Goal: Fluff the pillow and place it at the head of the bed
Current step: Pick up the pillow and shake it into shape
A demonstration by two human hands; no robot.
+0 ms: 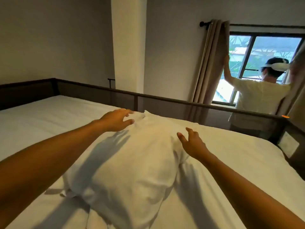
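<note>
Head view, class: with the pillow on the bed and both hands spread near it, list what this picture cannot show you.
- Pillow: near end cut off by the bottom edge.
- Left hand and right hand: open; whether they touch the pillow is unclear.
- Bed: which end is the head cannot be told.
- Second person: one hand hidden by the curtain.
</note>
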